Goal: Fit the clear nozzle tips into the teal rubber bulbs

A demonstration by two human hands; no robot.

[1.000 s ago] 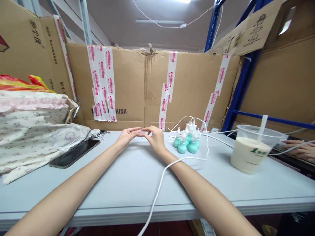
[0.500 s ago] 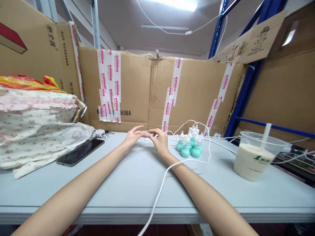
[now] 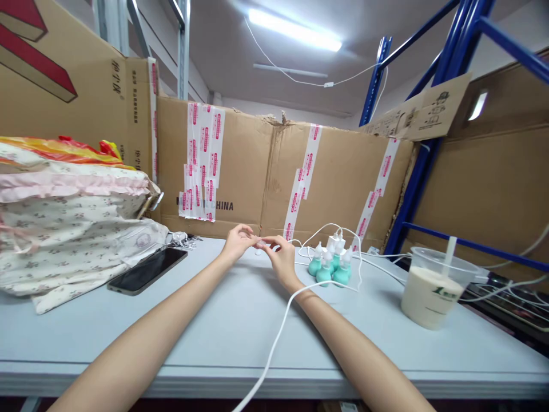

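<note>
Both my arms stretch out over a pale grey table (image 3: 206, 320). My left hand (image 3: 238, 240) and my right hand (image 3: 281, 256) meet fingertip to fingertip near the table's far edge. Together they pinch a small white thing (image 3: 259, 244) that is too small to name. A white cable (image 3: 274, 343) runs across my right forearm and drops over the front edge. Just right of my right hand stands a cluster of small teal bottles with white tips (image 3: 329, 266), with a white charger plug (image 3: 337, 243) behind them.
A black phone (image 3: 148, 270) lies at the left beside a floral cloth bundle (image 3: 64, 229). A plastic cup of milky drink with a straw (image 3: 433, 294) stands at the right. Taped cardboard walls (image 3: 257, 171) close the back; a blue rack post (image 3: 416, 177) rises at right.
The camera has tilted up and shifted, so everything sits lower in view. My hands stay joined at the same spot; the left fingers have curled in more. Another person's hand at far right is gone from view.
</note>
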